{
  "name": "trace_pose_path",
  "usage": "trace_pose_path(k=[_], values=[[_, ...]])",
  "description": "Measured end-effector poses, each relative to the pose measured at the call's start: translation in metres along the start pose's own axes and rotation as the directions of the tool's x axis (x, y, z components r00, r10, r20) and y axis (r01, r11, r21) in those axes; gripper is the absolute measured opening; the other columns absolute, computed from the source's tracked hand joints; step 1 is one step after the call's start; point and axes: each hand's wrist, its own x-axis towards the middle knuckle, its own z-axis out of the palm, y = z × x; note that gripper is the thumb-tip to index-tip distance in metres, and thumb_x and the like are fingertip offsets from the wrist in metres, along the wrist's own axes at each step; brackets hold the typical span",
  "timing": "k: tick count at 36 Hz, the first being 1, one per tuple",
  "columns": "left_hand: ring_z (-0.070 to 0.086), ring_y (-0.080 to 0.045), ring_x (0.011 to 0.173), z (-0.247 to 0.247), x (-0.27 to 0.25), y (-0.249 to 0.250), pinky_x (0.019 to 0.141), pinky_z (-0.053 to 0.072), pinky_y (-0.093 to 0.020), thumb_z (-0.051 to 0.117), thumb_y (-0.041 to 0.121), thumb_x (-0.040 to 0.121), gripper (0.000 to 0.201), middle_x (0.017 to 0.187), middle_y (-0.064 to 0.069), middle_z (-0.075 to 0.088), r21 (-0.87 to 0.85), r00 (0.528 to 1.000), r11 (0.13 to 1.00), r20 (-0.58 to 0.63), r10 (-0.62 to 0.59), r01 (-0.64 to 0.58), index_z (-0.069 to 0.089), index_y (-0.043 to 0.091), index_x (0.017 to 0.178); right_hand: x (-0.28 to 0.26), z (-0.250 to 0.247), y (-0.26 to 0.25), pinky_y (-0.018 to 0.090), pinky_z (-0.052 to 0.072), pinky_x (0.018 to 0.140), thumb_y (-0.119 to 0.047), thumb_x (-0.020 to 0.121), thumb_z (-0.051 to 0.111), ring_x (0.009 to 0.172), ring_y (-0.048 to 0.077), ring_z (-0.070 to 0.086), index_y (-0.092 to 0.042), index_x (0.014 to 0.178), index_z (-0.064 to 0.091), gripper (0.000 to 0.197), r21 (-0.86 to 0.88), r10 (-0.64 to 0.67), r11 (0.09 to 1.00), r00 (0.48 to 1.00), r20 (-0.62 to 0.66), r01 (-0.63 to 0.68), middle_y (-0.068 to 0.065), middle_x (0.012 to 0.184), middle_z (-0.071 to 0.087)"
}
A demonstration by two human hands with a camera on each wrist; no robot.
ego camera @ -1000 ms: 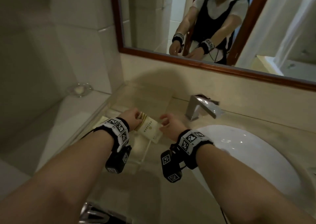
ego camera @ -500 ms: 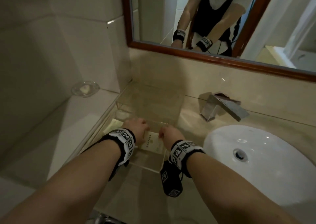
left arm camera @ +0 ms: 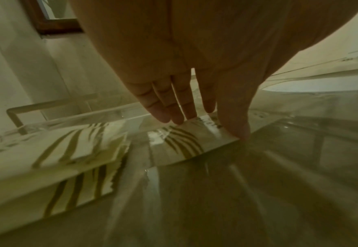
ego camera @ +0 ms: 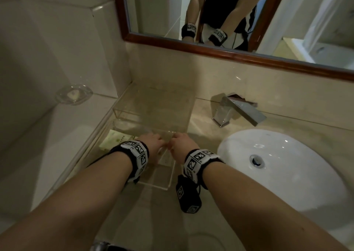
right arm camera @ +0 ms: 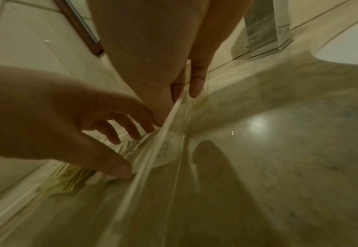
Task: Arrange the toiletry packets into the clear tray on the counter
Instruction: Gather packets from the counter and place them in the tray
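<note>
The clear tray (ego camera: 188,116) stands on the counter left of the basin. Both my hands reach into its front part. My left hand (ego camera: 153,141) lies with straight fingers (left arm camera: 169,115) on a cream packet with leaf stripes (left arm camera: 184,138), which rests flat on the tray floor with the thumb at its near edge. My right hand (ego camera: 181,145) points down at the tray's right wall (right arm camera: 152,150), with one straight finger (right arm camera: 197,83) outside it. I see nothing held in it. A second striped packet (ego camera: 113,140) lies at the tray's left side (left arm camera: 57,150).
A chrome faucet (ego camera: 235,111) and a white basin (ego camera: 277,174) lie to the right of the tray. A glass soap dish (ego camera: 73,95) sits on the ledge to the left. The framed mirror (ego camera: 210,11) and the tiled walls close off the back and the left.
Both hands held the packet above the tray a second ago. It has come down onto the tray floor, and my left fingers have flattened on it. The right hand has left it.
</note>
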Motion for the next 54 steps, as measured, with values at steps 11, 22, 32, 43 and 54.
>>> trace_pose_path(k=[11, 22, 32, 43, 54], values=[[0.04, -0.026, 0.131, -0.008, -0.003, 0.007, 0.108, 0.037, -0.034, 0.064, 0.032, 0.083, 0.067, 0.143, -0.007, 0.04, -0.025, 0.998, 0.998, -0.028, -0.051, 0.05, 0.036, 0.02, 0.143, -0.003, -0.013, 0.012, 0.033, 0.045, 0.101, -0.008, 0.091, 0.049, 0.118, 0.025, 0.053, -0.02, 0.115, 0.065, 0.031, 0.14, 0.039, 0.99, 0.998, -0.048, -0.032, 0.005, 0.125, 0.052], [0.044, -0.027, 0.13, -0.05, -0.013, 0.043, 0.108, 0.037, -0.035, 0.062, 0.039, 0.086, 0.066, 0.143, -0.009, 0.042, -0.062, 0.984, 0.993, -0.137, -0.109, 0.102, 0.035, 0.017, 0.143, -0.047, -0.04, 0.057, 0.032, 0.043, 0.097, -0.016, 0.094, 0.047, 0.121, 0.026, 0.052, -0.018, 0.132, 0.052, 0.038, 0.112, 0.115, 0.988, 0.987, -0.112, -0.103, 0.006, 0.136, 0.048], [0.037, -0.023, 0.136, -0.092, 0.004, 0.134, 0.11, 0.032, -0.03, 0.061, 0.034, 0.089, 0.066, 0.148, -0.008, 0.037, -0.091, 0.985, 0.995, -0.163, -0.063, 0.049, 0.03, 0.016, 0.146, -0.117, -0.065, 0.146, 0.034, 0.039, 0.107, -0.018, 0.094, 0.049, 0.127, 0.025, 0.047, -0.018, 0.13, 0.053, 0.036, 0.18, 0.286, 0.951, 0.939, -0.19, -0.253, 0.006, 0.139, 0.047], [0.049, -0.021, 0.128, -0.129, 0.022, 0.272, 0.106, 0.04, -0.031, 0.061, 0.036, 0.088, 0.062, 0.142, -0.002, 0.047, -0.089, 0.984, 0.991, -0.156, 0.082, -0.097, 0.036, 0.019, 0.143, -0.211, -0.076, 0.262, 0.035, 0.045, 0.101, -0.017, 0.095, 0.048, 0.12, 0.028, 0.053, -0.017, 0.128, 0.057, 0.034, 0.252, 0.494, 0.856, 0.858, -0.143, -0.451, 0.009, 0.135, 0.049], [0.048, -0.023, 0.127, -0.157, 0.048, 0.433, 0.108, 0.041, -0.035, 0.06, 0.036, 0.089, 0.059, 0.143, -0.003, 0.045, 0.044, 0.944, 0.957, -0.16, 0.289, -0.286, 0.037, 0.02, 0.142, -0.31, -0.074, 0.369, 0.033, 0.044, 0.098, -0.016, 0.097, 0.042, 0.119, 0.031, 0.053, -0.015, 0.127, 0.059, 0.035, 0.318, 0.662, 0.734, 0.737, -0.136, -0.6, 0.013, 0.134, 0.048]])
